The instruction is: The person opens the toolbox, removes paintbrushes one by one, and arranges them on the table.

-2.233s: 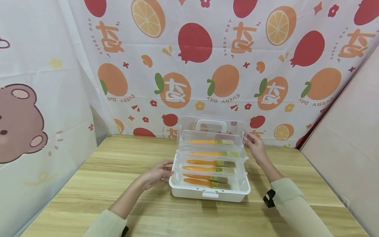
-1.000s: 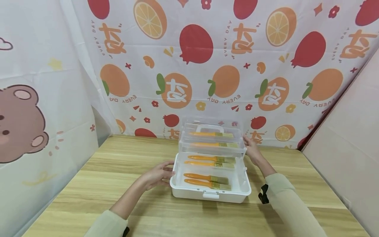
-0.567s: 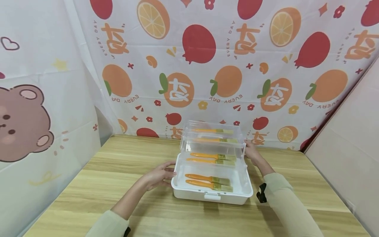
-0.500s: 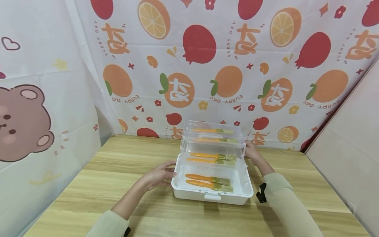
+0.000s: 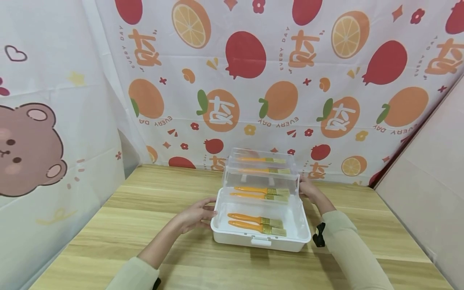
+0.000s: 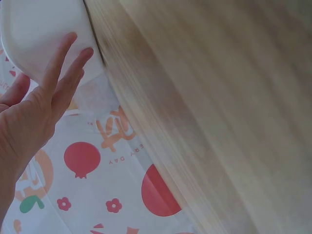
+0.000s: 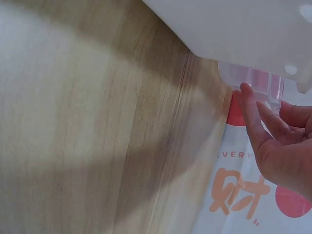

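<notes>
A white storage box [image 5: 235, 238] stands on the table, its clear lid [image 5: 253, 152] folded back and clear tiered trays [image 5: 237, 180] raised behind the base. Two orange-handled paintbrushes [image 5: 250, 227] lie in the base, and more paintbrushes [image 5: 253, 189] lie in the trays. My left hand [image 5: 195, 215] rests against the box's left side; in the left wrist view its fingers [image 6: 61, 63] lie straight along the wall, the thumb near the rim. My right hand [image 5: 308, 188] holds the clear part at the back right corner, partly hidden; in the right wrist view its thumb and fingers [image 7: 248, 105] meet it.
The wooden table [image 5: 152, 201] extends around the box. Close behind stands a fruit-printed cloth [image 5: 246, 104], with a bear-printed cloth [image 5: 87, 121] at the left and a pale panel [image 5: 427, 177] at the right. Black straps [image 5: 319, 235] sit by the sleeves.
The clear lid and trays have swung back and down, spreading the tiers and uncovering the base. My right hand has gone lower with them. My left hand has stayed at the box's side.
</notes>
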Motion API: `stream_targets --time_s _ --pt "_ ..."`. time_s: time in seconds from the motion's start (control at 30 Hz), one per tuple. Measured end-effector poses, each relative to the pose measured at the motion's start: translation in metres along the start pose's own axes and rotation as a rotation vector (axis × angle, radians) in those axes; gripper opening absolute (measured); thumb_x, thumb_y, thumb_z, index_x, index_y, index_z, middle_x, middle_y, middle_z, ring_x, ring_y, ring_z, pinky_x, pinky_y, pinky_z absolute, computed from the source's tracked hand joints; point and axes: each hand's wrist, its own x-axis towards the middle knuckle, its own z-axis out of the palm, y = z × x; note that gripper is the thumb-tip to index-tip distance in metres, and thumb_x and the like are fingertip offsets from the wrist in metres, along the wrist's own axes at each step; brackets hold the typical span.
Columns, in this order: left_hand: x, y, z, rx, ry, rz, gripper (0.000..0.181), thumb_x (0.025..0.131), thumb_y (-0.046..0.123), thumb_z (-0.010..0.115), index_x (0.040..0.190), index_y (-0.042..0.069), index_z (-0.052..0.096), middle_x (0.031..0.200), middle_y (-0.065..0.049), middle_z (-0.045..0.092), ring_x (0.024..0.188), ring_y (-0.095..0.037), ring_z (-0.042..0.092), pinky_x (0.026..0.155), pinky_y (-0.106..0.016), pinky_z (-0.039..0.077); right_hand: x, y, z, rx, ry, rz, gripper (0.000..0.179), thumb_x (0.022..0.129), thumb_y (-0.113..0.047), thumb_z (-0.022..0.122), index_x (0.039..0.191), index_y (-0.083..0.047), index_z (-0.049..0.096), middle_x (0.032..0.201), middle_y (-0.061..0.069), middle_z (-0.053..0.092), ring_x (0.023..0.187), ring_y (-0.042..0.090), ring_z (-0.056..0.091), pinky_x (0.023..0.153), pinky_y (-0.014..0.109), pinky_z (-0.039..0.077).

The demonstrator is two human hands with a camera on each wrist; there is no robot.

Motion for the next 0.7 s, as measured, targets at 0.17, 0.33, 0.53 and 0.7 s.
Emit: stream_targets --time_s 0.17,0.33,0.53,0.7 --pt "0.0003 -0.0014 0.0005 0.001 0.004 -0.001 0.055 0.094 0.001 0.045 0.141 -0.006 0.018 0.133 -0.037 0.028 0.108 -0.044 0.047 0.078 -0.048 0.048 -0.0009 0.0027 0.0002 0.001 -0.026 0.046 0.038 0.089 0.005 0.029 0.126 0.011 0.036 0.062 -0.002 0.041 0.049 0.006 0.036 0.051 0.021 0.034" --pt "-0.0004 0.0 0.0015 0.006 0.006 0.002 0.055 0.094 0.0 0.045 0.141 -0.006 0.017 0.133 -0.037 0.027 0.109 -0.044 0.047 0.078 -0.049 0.048 -0.0005 0.0023 0.0014 0.004 -0.025 0.065 0.046 0.092 0.002 0.029 0.137 0.009 0.028 0.078 0.002 0.052 0.06 0.008 0.048 0.06 0.023 0.042" --pt "-0.0003 0.0026 0.0036 0.002 0.009 0.005 0.055 0.094 0.0 0.045 0.141 -0.006 0.018 0.132 -0.037 0.029 0.108 -0.045 0.047 0.078 -0.049 0.047 0.0013 0.0022 0.0011 0.046 -0.01 0.067 0.048 0.091 0.005 0.026 0.139 0.008 0.025 0.076 0.003 0.046 0.05 0.006 0.035 0.051 0.02 0.034" --pt "-0.0012 0.0011 0.005 0.006 0.018 0.003 0.053 0.094 0.0 0.044 0.14 -0.006 0.018 0.131 -0.036 0.031 0.107 -0.045 0.048 0.078 -0.049 0.047 -0.004 0.0028 -0.0021 0.038 -0.039 0.058 0.048 0.095 0.0 0.028 0.142 0.007 0.02 0.109 0.019 0.051 0.074 0.016 0.054 0.069 0.028 0.045"
